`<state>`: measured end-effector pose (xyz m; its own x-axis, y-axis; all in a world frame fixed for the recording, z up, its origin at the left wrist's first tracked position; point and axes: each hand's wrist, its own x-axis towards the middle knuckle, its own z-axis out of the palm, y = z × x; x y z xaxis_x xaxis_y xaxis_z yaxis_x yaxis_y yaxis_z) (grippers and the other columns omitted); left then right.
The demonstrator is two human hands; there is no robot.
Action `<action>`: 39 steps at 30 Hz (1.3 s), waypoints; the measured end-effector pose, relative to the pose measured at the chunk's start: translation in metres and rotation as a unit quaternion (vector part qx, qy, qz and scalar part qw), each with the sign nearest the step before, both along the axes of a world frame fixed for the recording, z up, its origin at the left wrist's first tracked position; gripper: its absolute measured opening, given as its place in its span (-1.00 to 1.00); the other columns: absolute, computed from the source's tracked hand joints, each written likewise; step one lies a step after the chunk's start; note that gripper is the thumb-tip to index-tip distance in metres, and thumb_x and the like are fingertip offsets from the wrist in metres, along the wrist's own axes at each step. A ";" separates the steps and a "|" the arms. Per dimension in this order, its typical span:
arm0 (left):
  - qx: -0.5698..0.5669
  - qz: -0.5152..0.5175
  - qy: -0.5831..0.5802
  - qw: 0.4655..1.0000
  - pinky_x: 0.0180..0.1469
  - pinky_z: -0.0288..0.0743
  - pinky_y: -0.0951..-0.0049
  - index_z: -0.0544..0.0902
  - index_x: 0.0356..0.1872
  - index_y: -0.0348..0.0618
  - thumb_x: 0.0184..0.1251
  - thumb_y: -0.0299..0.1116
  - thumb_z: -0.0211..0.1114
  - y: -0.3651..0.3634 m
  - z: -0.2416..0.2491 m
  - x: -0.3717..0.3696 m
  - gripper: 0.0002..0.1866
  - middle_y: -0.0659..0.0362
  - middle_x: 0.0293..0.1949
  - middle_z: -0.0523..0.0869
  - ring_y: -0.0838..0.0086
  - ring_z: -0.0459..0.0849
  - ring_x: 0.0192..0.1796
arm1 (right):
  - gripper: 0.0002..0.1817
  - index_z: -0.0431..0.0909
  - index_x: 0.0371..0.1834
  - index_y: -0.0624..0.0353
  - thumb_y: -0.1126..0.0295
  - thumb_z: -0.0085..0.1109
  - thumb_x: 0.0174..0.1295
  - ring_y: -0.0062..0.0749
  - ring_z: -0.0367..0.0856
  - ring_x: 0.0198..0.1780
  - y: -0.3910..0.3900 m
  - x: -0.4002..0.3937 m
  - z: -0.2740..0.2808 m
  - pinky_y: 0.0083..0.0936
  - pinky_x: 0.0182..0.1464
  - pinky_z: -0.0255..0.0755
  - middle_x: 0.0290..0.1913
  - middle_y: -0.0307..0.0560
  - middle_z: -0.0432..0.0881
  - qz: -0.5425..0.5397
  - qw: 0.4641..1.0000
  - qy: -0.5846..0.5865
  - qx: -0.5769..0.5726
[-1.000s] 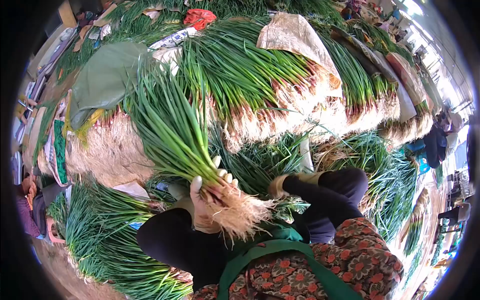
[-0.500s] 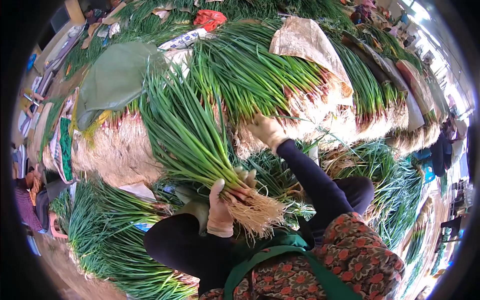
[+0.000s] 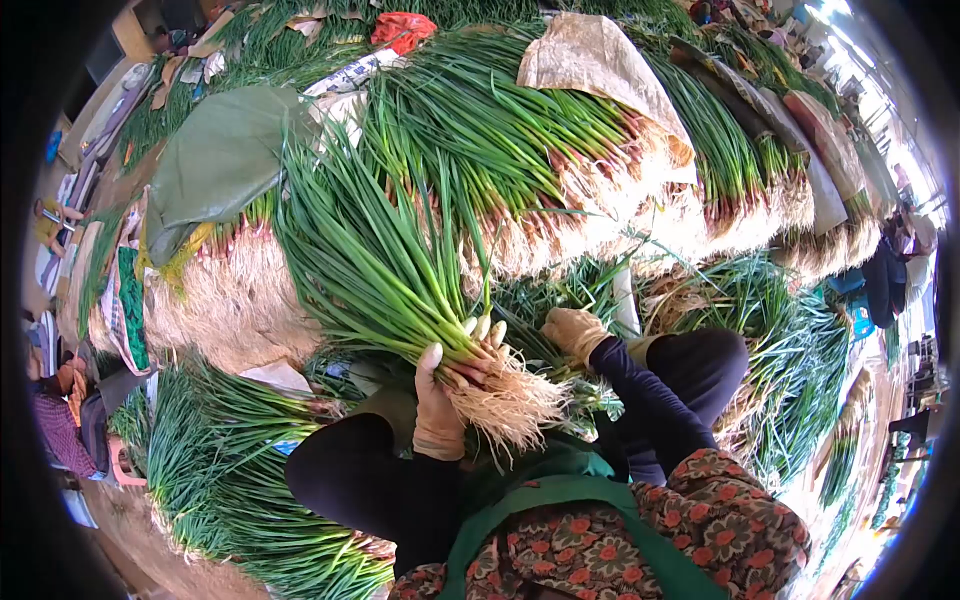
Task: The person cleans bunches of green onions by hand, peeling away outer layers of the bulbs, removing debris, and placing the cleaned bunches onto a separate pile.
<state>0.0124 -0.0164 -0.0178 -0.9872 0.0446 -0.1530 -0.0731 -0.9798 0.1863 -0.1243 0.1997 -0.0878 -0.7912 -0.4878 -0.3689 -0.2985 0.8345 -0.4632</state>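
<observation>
My left hand [image 3: 437, 408], in a pale glove, is wrapped round the lower stems of a thick bunch of green onions [image 3: 400, 290]. Their leaves fan up and to the left, while the stringy roots hang toward my lap. A few white stem ends poke out beside my fingertips. To the right of the roots, my right hand [image 3: 575, 335], gloved too, is above loose greens near my knee. Its fingers are curled, and anything inside them is hidden. Just beyond both hands lies a long heap of green onions [image 3: 520, 130], roots facing me.
A tan sack sheet [image 3: 600, 65] and a green tarp [image 3: 220, 150] cover parts of the heap. More green onions [image 3: 250, 480] lie at my left, with loose leaves [image 3: 800, 370] at my right. A person in a checked sleeve [image 3: 65, 430] sits at the far left.
My right hand has come back from the stems in the heap toward my right knee. The bunch stays in my left hand, and the view has shifted slightly.
</observation>
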 end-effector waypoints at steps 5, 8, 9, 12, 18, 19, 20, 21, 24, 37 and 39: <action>-0.071 0.000 0.001 0.998 0.42 0.14 0.08 0.24 0.26 -0.58 0.29 -0.06 0.01 0.003 -0.002 -0.001 -0.27 -0.25 0.21 0.42 0.05 0.42 0.25 | -0.45 0.58 -0.01 0.22 -0.08 -0.05 0.34 -0.43 0.62 -0.27 -0.049 0.008 0.061 -0.53 -0.25 0.48 -0.16 -0.07 0.68 -0.157 0.868 -0.313 -0.351; -0.140 0.016 -0.001 0.990 0.35 0.26 0.13 0.28 0.24 -0.58 0.28 -0.08 0.01 -0.001 -0.002 0.001 -0.29 -0.23 0.13 0.50 0.13 0.53 0.13 | -0.58 0.60 -0.09 0.22 0.06 0.01 0.35 -0.33 0.65 -0.33 -0.081 -0.001 0.040 -0.40 -0.24 0.51 -0.28 -0.03 0.69 -0.033 0.975 0.085 -0.200; -0.151 0.033 -0.013 0.988 0.30 0.34 0.18 0.30 0.22 -0.58 0.28 -0.07 0.02 -0.001 0.001 0.001 -0.30 -0.22 0.07 0.55 0.17 0.58 0.07 | -0.61 0.59 -0.15 0.23 0.09 0.01 0.35 -0.32 0.64 -0.36 -0.078 -0.001 0.040 -0.39 -0.24 0.50 -0.33 -0.02 0.67 0.010 0.978 0.132 -0.159; -0.146 -0.002 -0.001 0.989 0.27 0.34 0.14 0.30 0.24 -0.54 0.28 -0.04 0.02 -0.016 -0.035 0.006 -0.28 -0.24 0.14 0.49 0.12 0.53 0.13 | -0.60 0.57 -0.29 0.22 0.07 -0.02 0.38 -0.56 0.44 -0.54 -0.057 0.000 0.041 -0.51 -0.42 0.41 -0.44 -0.23 0.61 -0.026 0.916 -0.126 -0.380; -0.001 -0.003 0.026 1.000 0.23 0.35 0.06 0.30 0.28 -0.40 0.28 0.07 0.02 0.010 0.007 0.005 -0.26 -0.24 0.28 0.32 0.05 0.41 0.22 | -0.51 0.42 0.14 0.30 0.17 0.08 0.27 -0.11 0.61 -0.27 -0.087 -0.006 -0.002 -0.33 -0.12 0.49 -0.19 0.08 0.65 0.154 0.920 0.095 -0.349; -0.009 -0.019 0.024 0.999 0.21 0.36 0.08 0.30 0.29 -0.37 0.28 0.11 0.02 0.006 0.004 0.007 -0.24 -0.21 0.26 0.36 0.08 0.44 0.18 | -0.50 0.39 0.17 0.33 0.28 0.07 0.21 0.11 0.59 -0.13 -0.095 0.005 0.041 -0.28 0.05 0.44 -0.19 0.18 0.63 0.168 0.925 0.141 -0.311; 0.000 -0.012 0.048 0.999 0.20 0.39 0.10 0.29 0.29 -0.36 0.30 0.09 0.03 0.003 0.001 0.010 -0.26 -0.20 0.25 0.36 0.10 0.45 0.17 | -0.63 0.45 0.04 0.28 0.26 0.03 0.26 -0.04 0.57 -0.27 -0.112 -0.003 0.008 -0.33 -0.12 0.44 -0.29 0.06 0.62 0.018 0.914 -0.022 -0.404; 0.009 -0.007 0.072 0.997 0.19 0.41 0.11 0.29 0.30 -0.36 0.32 0.08 0.03 0.000 0.002 0.012 -0.27 -0.19 0.25 0.36 0.11 0.46 0.15 | -0.72 0.51 -0.09 0.22 0.24 0.00 0.32 -0.20 0.55 -0.41 -0.129 -0.012 -0.024 -0.39 -0.30 0.44 -0.39 -0.06 0.60 -0.154 0.830 -0.150 -0.515; 0.123 -0.048 0.149 0.980 0.14 0.47 0.06 0.19 0.32 -0.38 0.34 0.00 0.13 -0.004 -0.001 0.009 -0.27 -0.06 0.08 0.40 0.14 0.50 0.09 | -0.73 0.53 -0.29 0.07 0.15 -0.06 0.39 -0.49 0.34 -0.60 -0.109 -0.046 -0.034 -0.58 -0.56 0.22 -0.48 -0.28 0.51 -0.390 0.723 -0.276 -0.499; 0.166 -0.154 0.189 0.956 0.16 0.16 0.37 0.40 0.19 -0.05 0.16 -0.05 0.38 -0.020 -0.025 -0.003 -0.39 0.37 -0.07 0.42 0.60 0.41 0.02 | -0.38 0.50 0.06 0.19 -0.19 -0.07 0.33 -0.66 0.37 -0.55 -0.100 0.008 0.068 -0.70 -0.55 0.31 -0.52 -0.36 0.46 -0.128 0.709 -0.487 -0.494; 0.167 -0.111 0.162 0.966 0.17 0.17 0.33 0.35 0.22 -0.09 0.19 -0.02 0.33 -0.015 -0.020 0.004 -0.35 0.31 -0.03 0.41 0.54 0.41 0.04 | -0.58 0.51 -0.13 0.16 -0.02 -0.03 0.37 -0.60 0.37 -0.59 -0.132 0.003 0.047 -0.69 -0.58 0.30 -0.49 -0.30 0.48 -0.162 0.715 -0.457 -0.503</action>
<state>0.0163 -0.0312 -0.0378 -0.9415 0.2534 0.2224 -0.2783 -0.9564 -0.0884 -0.1218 0.0674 -0.0404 -0.5747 -0.7163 -0.3959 0.6467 -0.1010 -0.7560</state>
